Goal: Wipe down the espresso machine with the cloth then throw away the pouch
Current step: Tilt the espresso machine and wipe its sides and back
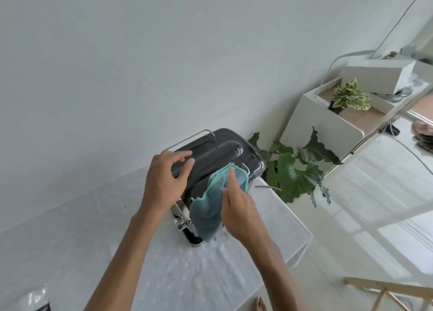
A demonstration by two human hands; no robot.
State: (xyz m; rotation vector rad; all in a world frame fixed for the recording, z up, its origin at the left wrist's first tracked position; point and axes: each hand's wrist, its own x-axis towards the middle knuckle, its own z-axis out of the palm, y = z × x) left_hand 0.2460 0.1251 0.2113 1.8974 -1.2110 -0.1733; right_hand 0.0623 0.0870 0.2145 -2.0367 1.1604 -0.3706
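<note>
Left hand (167, 180) spread wide, bracing dark grey glossy espresso machine (218, 158) near white-clothed tabletop (187, 275) edge, right hand (239, 211) pinching teal microfibre cloth (210, 207) against its front; risk: hard wipe shoving machine off, cloth snagging chrome portafilter (181, 222); pouch possibly bottom-left, unclear.

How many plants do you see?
3. A big leafy plant stands beside the table, a small speckled plant sits on the white shelf, and a tiny plant sits farther back. Others may be hidden.
</note>
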